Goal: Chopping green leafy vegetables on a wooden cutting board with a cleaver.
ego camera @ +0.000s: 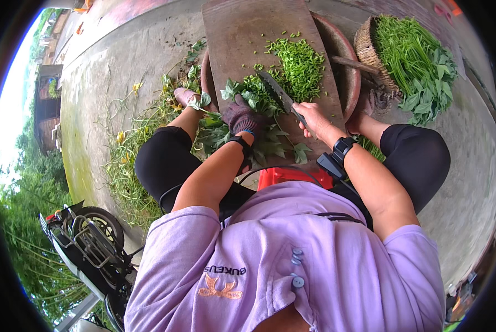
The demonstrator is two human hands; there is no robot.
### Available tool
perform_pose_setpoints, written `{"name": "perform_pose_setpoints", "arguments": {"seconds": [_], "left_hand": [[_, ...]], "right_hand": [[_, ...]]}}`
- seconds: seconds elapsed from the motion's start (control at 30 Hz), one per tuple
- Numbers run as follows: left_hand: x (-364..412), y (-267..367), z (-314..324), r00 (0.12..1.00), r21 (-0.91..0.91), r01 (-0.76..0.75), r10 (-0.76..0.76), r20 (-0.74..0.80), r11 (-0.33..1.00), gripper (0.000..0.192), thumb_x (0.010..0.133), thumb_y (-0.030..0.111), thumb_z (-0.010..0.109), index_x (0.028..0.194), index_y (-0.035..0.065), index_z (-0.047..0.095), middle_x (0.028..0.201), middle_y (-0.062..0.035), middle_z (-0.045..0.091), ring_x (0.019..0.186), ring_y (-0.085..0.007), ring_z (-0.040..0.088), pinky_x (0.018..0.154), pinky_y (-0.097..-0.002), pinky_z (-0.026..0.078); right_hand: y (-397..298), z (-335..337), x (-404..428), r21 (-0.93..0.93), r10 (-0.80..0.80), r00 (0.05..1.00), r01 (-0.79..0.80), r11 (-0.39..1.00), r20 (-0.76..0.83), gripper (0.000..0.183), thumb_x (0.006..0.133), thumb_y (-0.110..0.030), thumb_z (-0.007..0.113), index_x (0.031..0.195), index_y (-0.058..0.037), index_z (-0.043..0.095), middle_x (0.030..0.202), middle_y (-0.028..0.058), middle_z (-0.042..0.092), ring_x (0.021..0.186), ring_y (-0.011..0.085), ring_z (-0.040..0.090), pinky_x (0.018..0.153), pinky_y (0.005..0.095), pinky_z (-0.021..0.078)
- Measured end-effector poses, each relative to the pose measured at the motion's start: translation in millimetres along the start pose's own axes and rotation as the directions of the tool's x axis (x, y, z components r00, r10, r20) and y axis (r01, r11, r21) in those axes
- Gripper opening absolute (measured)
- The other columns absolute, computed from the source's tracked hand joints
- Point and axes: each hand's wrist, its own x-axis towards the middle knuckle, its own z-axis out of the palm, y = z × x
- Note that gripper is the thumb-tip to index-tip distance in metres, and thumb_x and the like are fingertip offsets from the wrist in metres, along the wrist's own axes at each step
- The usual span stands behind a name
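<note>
My left hand (240,115), in a dark knitted glove, presses on a bunch of leafy green vines (254,97) lying across a wooden board (235,37). In my right hand (313,120) is the handle of a large knife (278,89), its dark blade pointing up and left, against the right side of the bunch. A heap of chopped green stems (300,66) lies on the board beyond the blade, with a few loose bits around it. Leaves hang below my gloved hand toward the board's near edge. My left fingertips are partly hidden by leaves.
A wide round basin (351,45) stands under the board, with a wooden stick across its right side. A wicker basket (366,45) of greens lies at the right. Loose vines (136,166) cover the floor at the left. A red plastic seat (273,176) and a parked motorcycle (94,240) also show.
</note>
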Motion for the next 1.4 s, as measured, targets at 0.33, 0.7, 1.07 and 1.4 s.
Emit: {"name": "perform_pose_setpoints", "arguments": {"seconds": [0.33, 0.7, 1.07, 1.4], "left_hand": [[-8, 9, 49, 0.984, 0.09, 0.09, -0.074, -0.16, 0.992, 0.11, 0.072, 0.041, 0.079, 0.158, 0.0082, 0.019, 0.151, -0.0292, 0.033, 0.139, -0.0553, 0.027, 0.114, -0.065, 0.019], [27, -34, 9, 0.967, 0.087, -0.149, 0.163, -0.198, 0.985, 0.104, 0.055, 0.037, 0.09, 0.142, 0.0123, 0.041, 0.119, -0.0187, 0.063, 0.112, -0.0375, 0.061, 0.095, -0.0488, 0.048], [39, -10, -4, 0.882, -0.667, -0.368, 0.47, -0.029, 0.648, 0.109, 0.063, 0.027, 0.083, 0.154, 0.0051, 0.027, 0.111, -0.0244, 0.07, 0.101, -0.0387, 0.068, 0.091, -0.0443, 0.052], [35, 20, -24, 0.967, 0.034, -0.254, 0.255, -0.026, 0.967, 0.095, 0.061, 0.047, 0.084, 0.141, 0.0116, 0.047, 0.13, -0.017, 0.058, 0.124, -0.0371, 0.055, 0.102, -0.052, 0.044]], "right_hand": [[-4, 13, 1, -0.006, 0.028, 1.0, -0.028, 1.0, -0.012, 0.039, 0.098, -0.043, 0.054, 0.096, -0.0052, 0.06, 0.059, 0.0051, 0.053, 0.036, 0.0136, 0.047, 0.032, 0.0298, 0.0408], [-5, 5, 4, -0.077, -0.006, 1.0, 0.005, 0.997, -0.009, 0.04, 0.099, -0.044, 0.054, 0.094, -0.0039, 0.06, 0.058, 0.0058, 0.055, 0.033, 0.0139, 0.045, 0.031, 0.0294, 0.0404], [-76, -1, -44, -0.178, -0.177, 0.977, 0.153, 0.972, -0.123, 0.035, 0.1, -0.041, 0.055, 0.095, -0.0078, 0.063, 0.057, 0.0027, 0.053, 0.037, 0.0107, 0.045, 0.032, 0.026, 0.0369], [-82, 10, -85, -0.91, -0.434, 0.899, 0.137, 0.391, -0.05, 0.034, 0.1, -0.041, 0.048, 0.109, -0.0128, 0.064, 0.09, 0.0203, 0.071, 0.089, 0.0407, 0.068, 0.079, 0.0517, 0.0522]]}}
